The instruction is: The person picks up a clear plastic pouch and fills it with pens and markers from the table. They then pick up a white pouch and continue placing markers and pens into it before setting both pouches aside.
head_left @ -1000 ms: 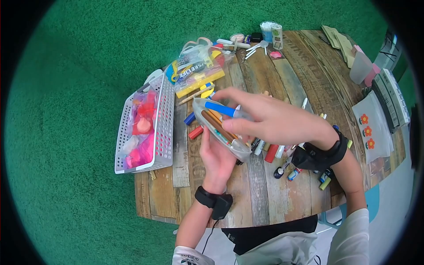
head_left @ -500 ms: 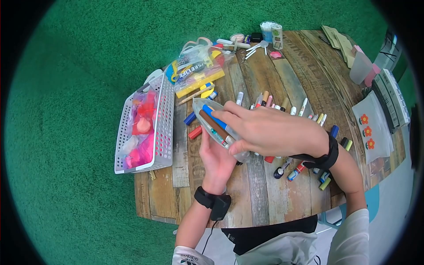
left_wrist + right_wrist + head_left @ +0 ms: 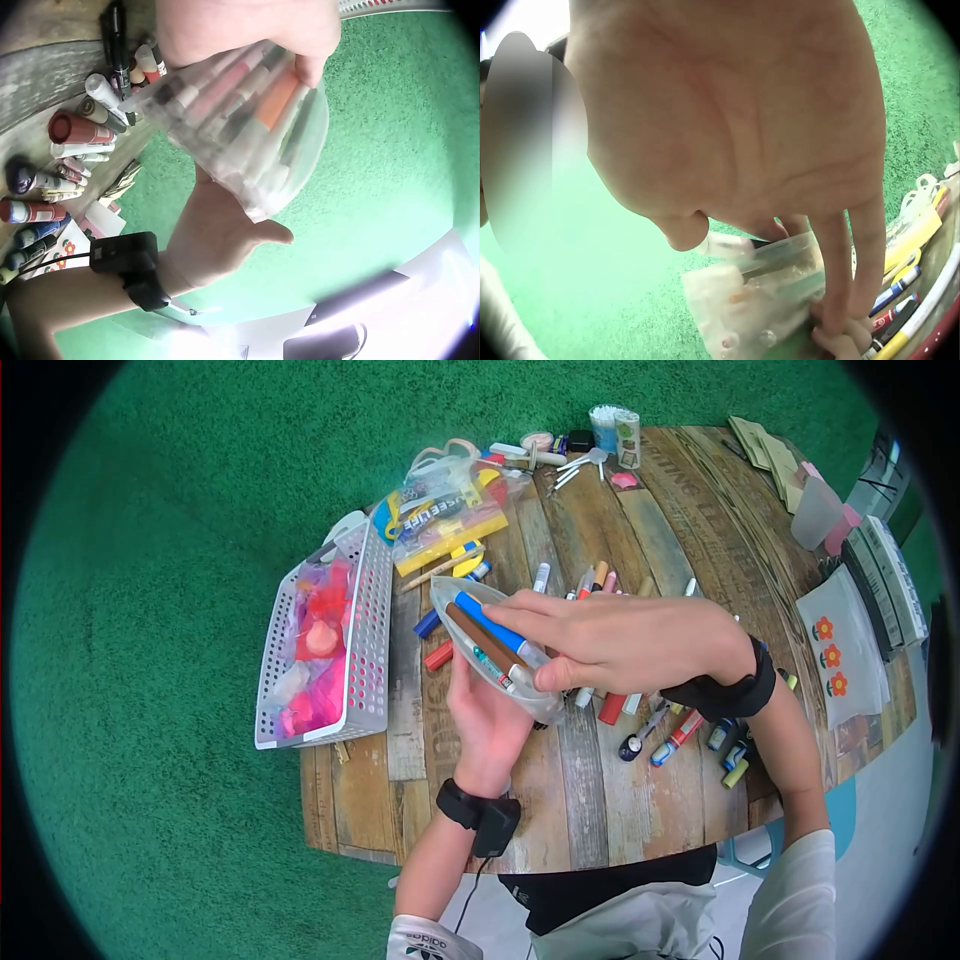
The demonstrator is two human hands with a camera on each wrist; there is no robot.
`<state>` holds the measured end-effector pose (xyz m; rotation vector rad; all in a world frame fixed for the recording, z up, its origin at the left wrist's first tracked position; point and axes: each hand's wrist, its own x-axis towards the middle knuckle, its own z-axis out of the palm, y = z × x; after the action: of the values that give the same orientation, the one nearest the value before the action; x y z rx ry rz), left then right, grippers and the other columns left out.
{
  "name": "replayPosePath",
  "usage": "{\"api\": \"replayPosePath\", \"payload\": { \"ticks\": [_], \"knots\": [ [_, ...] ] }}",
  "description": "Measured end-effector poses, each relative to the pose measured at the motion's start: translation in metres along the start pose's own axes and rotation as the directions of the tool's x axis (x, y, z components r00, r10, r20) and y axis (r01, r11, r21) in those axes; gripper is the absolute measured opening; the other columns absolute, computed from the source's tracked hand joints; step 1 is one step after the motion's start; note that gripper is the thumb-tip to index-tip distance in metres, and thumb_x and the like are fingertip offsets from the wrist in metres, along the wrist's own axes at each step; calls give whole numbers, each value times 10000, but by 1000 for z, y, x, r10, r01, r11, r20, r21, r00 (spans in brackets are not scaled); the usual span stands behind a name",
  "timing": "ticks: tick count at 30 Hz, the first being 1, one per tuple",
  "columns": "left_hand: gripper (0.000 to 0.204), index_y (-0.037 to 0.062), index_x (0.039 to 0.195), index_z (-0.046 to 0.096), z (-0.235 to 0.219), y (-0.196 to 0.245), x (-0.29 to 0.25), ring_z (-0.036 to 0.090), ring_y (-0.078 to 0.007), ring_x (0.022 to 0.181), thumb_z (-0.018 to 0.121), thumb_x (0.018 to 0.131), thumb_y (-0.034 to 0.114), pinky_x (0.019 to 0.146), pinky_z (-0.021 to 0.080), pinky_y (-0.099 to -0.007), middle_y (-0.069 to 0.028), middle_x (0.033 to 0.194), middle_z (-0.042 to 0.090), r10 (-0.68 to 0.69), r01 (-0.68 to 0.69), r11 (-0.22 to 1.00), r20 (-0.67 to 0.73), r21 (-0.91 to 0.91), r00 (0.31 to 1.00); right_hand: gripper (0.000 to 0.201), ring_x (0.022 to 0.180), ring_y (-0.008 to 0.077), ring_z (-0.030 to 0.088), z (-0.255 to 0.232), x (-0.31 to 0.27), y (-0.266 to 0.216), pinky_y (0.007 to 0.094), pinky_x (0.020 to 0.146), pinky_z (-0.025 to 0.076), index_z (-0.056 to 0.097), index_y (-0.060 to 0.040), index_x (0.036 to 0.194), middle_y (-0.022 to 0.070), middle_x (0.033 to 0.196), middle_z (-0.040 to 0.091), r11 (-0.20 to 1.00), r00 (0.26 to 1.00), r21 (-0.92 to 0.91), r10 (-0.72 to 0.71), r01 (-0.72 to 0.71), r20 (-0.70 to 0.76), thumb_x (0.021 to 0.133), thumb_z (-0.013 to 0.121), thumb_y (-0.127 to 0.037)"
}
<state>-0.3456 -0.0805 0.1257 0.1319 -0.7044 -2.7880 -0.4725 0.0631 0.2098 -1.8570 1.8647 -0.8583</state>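
A translucent pouch (image 3: 548, 705) packed with markers rests in my left hand (image 3: 487, 725), which grips it from below with the thumb along its near side. At the pouch's mouth lie a blue marker (image 3: 485, 620) and a brown marker (image 3: 487, 640) side by side. My right hand (image 3: 640, 645) reaches over from the right, its extended fingers on the blue marker and its thumb by the lower end of the pouch. More markers, one with an orange barrel (image 3: 277, 101), show through the pouch wall in the left wrist view.
Many loose markers lie on the wooden table (image 3: 590, 800), including a red one (image 3: 680, 737). A white perforated basket (image 3: 372, 635) with pink and red packets stands at left. Behind it are a yellow-edged plastic bag (image 3: 450, 540) and a cup of cotton swabs (image 3: 604, 428).
The blue marker, earlier pinched above the pouch by my right hand, has gone down into it beside the brown one. My right fingers have straightened onto it. The left hand stays in place.
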Motion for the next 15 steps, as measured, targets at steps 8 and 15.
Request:
{"api": "replayPosePath", "payload": {
  "ticks": [8,15],
  "knots": [
    [479,150,1381,468,-4,-2,5,479,-248,1265,424,1005,443,1097,359,-459,-40,1329,528,5,-3,992,14,-123,1000,481,724,246,635,-9,12,-14,345,655,497,571,3,1042,113,922,614,991,989,132,-19,39,-144,709,821,-238],
    [490,153,1372,475,-2,-1,2,485,-249,1255,434,996,465,1089,357,-465,-42,1295,542,-3,3,996,-3,-90,1000,331,729,243,625,-10,9,-2,358,657,494,645,9,1001,113,836,611,965,971,134,-212,225,-107,713,771,-97]
  ]
}}
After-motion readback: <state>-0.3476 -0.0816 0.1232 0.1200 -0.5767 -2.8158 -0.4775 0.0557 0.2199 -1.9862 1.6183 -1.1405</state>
